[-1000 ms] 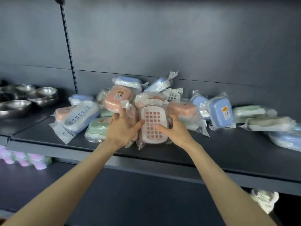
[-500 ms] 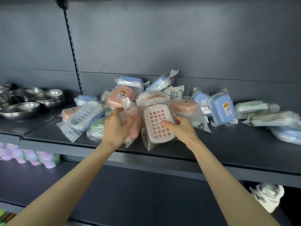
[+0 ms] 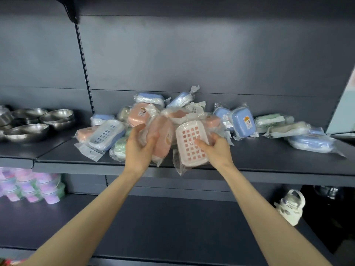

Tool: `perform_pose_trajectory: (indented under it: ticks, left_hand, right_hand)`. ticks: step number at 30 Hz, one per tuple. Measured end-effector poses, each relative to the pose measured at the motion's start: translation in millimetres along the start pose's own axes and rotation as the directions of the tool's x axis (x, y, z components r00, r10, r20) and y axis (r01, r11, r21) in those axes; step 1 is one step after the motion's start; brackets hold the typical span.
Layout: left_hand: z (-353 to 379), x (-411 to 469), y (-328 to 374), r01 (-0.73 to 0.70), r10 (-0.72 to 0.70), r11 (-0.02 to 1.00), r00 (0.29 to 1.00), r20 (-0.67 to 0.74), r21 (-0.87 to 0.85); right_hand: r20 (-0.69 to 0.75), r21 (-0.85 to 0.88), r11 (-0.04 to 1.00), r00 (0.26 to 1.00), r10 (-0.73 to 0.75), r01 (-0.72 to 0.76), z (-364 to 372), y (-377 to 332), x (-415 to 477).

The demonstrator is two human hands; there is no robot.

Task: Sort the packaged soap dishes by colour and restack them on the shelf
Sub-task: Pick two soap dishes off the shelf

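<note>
Two pink dishes (image 3: pixel 163 136) between gripping fingers (image 3: pixel 152 138).

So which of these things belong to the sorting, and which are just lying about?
In the job: pink dish in the left hand, grid-faced pink dish in the right hand, blue dish, green dishes, shelf.
Lying about: steel bowls, pastel tubs, white bottle.

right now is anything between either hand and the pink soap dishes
Nothing visible stands between them: the left hand grips one pink packaged dish, and the right hand grips the grid-topped dish.
</note>
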State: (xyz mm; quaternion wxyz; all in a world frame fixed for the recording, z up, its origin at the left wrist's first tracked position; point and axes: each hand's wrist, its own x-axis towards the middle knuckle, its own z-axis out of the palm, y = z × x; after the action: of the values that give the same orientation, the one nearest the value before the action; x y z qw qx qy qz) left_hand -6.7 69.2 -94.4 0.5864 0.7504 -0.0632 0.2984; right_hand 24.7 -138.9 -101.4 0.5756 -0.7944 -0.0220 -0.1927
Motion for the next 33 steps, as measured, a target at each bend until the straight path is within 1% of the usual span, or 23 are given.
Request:
perform_pose_trajectory:
  ticks: [3,7,9,11,13,14,16,18,20,23,28,30,33]
  left_hand:
    - [-10,-25,6,-0.033,0.031,0.997,0.999,-0.03,-0.069]
    - [-26,-65,13,0.056,-0.061,0.971,0.998,-0.013,-0.231]
    - [-35,-86,17,0.145,-0.136,0.94,0.989,0.052,-0.308]
    - [-45,-105,21,0.237,-0.194,0.909,0.969,0.155,-0.344]
    - [-56,-124,23,0.27,-0.2,0.903,0.953,0.228,-0.333]
    - [-62,-133,25,0.278,-0.203,0.899,0.949,0.242,-0.339]
    - [-75,-154,30,0.298,-0.219,0.881,0.945,0.243,-0.367]
    - [-86,-177,34,0.322,-0.245,0.861,0.941,0.234,-0.394]
    - [-96,-204,38,0.345,-0.273,0.845,0.935,0.225,-0.409]
    - [-112,-244,47,0.383,-0.326,0.824,0.923,0.203,-0.419]
    - [-156,-280,62,0.393,-0.37,0.815,0.918,0.14,-0.426]
    - [-179,-286,66,0.386,-0.369,0.815,0.921,0.125,-0.433]
    - [-221,-289,69,0.372,-0.356,0.821,0.927,0.121,-0.433]
  right_hand:
    - [-0.039,-0.007,1.0,0.999,-0.017,0.017,-6,-6,-28]
    - [-0.033,0.021,1.0,0.999,0.016,-0.015,-12,-18,-73]
    - [-0.006,0.113,0.993,1.0,0.027,-0.026,-15,-26,-98]
    - [0.037,0.201,0.979,0.999,0.017,-0.024,-17,-34,-124]
    - [0.072,0.207,0.978,0.997,-0.016,0.0,-18,-39,-148]
    - [0.092,0.201,0.98,0.995,-0.03,0.011,-18,-41,-160]
    - [0.143,0.195,0.98,0.988,-0.056,0.027,-16,-43,-184]
    - [0.203,0.247,0.969,0.977,-0.069,0.017,-15,-42,-208]
    - [0.253,0.321,0.946,0.967,-0.037,-0.048,-15,-41,-233]
    - [0.284,0.367,0.92,0.959,0.026,-0.133,-13,-42,-268]
    - [0.383,0.34,0.898,0.913,0.14,-0.28,8,-59,-313]
    - [0.43,0.363,0.885,0.895,0.118,-0.291,24,-71,-325]
    - [0.537,0.387,0.873,0.842,0.048,-0.296,51,-92,-346]
